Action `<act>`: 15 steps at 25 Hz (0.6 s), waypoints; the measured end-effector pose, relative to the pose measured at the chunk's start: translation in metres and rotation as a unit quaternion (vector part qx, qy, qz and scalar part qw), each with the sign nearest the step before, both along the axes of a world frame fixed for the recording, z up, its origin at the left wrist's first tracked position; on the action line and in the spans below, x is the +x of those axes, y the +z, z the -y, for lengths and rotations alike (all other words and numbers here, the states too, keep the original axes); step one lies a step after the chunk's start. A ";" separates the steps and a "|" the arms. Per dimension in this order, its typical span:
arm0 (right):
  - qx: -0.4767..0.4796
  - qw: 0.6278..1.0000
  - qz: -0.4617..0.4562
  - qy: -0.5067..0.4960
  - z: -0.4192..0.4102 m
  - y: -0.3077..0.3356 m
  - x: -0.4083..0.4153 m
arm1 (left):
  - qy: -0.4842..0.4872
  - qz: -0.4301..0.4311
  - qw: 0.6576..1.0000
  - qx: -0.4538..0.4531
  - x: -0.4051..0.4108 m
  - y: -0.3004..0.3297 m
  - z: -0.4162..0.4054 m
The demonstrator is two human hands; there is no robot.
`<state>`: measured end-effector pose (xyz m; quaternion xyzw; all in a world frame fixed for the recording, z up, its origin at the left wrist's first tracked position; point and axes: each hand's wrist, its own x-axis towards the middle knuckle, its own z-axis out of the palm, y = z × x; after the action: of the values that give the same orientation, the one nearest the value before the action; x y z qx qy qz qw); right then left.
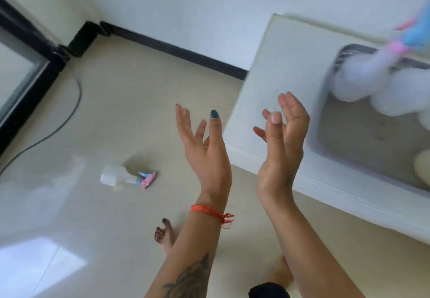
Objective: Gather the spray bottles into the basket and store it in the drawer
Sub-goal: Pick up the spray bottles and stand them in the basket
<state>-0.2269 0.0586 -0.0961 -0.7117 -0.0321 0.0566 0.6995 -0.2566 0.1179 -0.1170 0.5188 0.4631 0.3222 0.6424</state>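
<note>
Facing palms: left hand [204, 151], right hand [282, 144]

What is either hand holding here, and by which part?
Nothing. The left hand and right hand are both open and empty, raised above the floor. One spray bottle lies on the floor; blurred ones sit in the basket.
</note>
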 end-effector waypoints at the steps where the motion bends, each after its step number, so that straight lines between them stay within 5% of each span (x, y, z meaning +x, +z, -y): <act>1: -0.007 1.000 -0.004 0.023 -0.026 -0.004 -0.008 | 0.013 -0.007 1.000 -0.009 -0.012 -0.006 -0.025; 5: -0.012 0.994 -0.061 0.086 -0.133 -0.031 -0.056 | 0.060 -0.048 0.997 -0.031 -0.078 -0.030 -0.133; 8: 0.022 0.978 -0.189 0.084 -0.201 -0.065 -0.091 | 0.107 -0.088 0.990 -0.019 -0.130 -0.050 -0.205; 15: -0.004 0.824 -0.567 -0.019 -0.304 -0.174 -0.149 | 0.146 -0.242 0.959 0.013 -0.199 -0.134 -0.307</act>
<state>-0.3763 0.3628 -0.2705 -0.5574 0.3838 0.4363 0.5930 -0.4560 0.4253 -0.2514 0.5160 0.6714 0.2831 0.4503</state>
